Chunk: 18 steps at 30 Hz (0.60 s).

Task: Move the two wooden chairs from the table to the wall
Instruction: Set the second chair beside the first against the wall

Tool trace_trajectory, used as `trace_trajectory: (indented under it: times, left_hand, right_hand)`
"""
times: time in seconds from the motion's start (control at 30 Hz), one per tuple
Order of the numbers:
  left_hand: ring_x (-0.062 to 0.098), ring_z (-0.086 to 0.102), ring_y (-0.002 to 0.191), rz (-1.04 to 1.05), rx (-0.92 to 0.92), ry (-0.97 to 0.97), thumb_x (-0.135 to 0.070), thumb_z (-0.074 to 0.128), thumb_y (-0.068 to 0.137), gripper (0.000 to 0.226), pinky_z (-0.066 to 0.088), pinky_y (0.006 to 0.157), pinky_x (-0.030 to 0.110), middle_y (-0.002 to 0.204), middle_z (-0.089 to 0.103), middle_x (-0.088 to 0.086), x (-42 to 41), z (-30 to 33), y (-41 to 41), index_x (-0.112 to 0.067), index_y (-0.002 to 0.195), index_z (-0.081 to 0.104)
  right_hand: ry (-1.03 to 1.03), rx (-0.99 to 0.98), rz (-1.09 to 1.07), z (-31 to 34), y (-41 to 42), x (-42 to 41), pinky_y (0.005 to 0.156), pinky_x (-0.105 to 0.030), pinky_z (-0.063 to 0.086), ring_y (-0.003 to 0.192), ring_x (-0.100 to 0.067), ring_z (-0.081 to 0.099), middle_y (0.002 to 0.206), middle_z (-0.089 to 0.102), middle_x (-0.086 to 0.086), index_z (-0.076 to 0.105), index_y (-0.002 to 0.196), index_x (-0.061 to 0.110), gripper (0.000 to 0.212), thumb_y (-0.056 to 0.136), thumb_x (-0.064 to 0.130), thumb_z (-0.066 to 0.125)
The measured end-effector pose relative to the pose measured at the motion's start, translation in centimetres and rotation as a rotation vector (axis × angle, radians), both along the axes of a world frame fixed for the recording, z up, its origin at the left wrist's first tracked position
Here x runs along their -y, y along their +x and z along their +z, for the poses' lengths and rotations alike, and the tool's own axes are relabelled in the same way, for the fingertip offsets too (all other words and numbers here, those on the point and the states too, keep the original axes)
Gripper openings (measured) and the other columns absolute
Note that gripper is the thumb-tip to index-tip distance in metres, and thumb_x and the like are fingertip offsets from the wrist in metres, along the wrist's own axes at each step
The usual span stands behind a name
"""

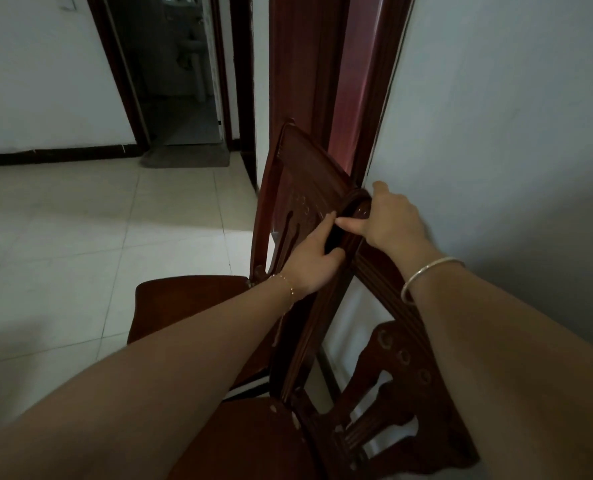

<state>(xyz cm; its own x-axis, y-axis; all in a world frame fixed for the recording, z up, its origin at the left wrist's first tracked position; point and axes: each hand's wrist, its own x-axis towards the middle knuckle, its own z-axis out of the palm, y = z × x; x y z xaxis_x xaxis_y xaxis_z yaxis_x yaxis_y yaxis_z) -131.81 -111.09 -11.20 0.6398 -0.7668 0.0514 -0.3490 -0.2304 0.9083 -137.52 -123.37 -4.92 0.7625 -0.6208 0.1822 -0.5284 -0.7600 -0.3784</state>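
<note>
White wall point(496, 116); hands grip chairs point(302, 188).

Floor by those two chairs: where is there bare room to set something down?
The tiled floor left of the far chair lies bare up to the dark doorway. Crowded: the strip along the white wall, where the far chair and the near chair stand close together, both hands at their backs.

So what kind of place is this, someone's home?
Probably a home: a tiled floor, carved wooden chairs by a white wall, and a doorway into what looks like a bathroom.
</note>
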Motion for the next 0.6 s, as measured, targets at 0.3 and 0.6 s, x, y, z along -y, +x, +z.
trace_trajectory:
  times: [0.3, 0.6]
  left_hand:
    - [0.023, 0.008, 0.148, 0.108, 0.183, -0.050, -0.020, 0.050, 0.090, 0.072, 0.014, 0.120, 0.047, 0.161, 0.012, 0.007, -5.0, -0.1, -1.2, -0.021, 0.151, 0.011]
    - [0.013, 0.001, 0.146, 0.211, 0.306, 0.015, -0.026, 0.049, 0.092, 0.071, 0.005, 0.121, 0.038, 0.161, 0.011, 0.002, -13.1, -3.5, -1.3, -0.024, 0.151, 0.010]
  right_hand:
    - [-0.388, 0.045, 0.145, -2.9, -2.4, -5.3, 0.117, -0.046, 0.007, 0.145, -0.031, 0.007, 0.157, 0.014, -0.018, 0.014, 0.150, 0.015, 0.089, 0.084, 0.055, 0.057]
    - [-0.283, -0.042, 0.223, -6.0, -4.7, -11.7, 0.118, -0.042, 0.003, 0.146, -0.020, 0.001, 0.160, 0.009, -0.007, 0.009, 0.151, 0.023, 0.079, 0.089, 0.056, 0.046]
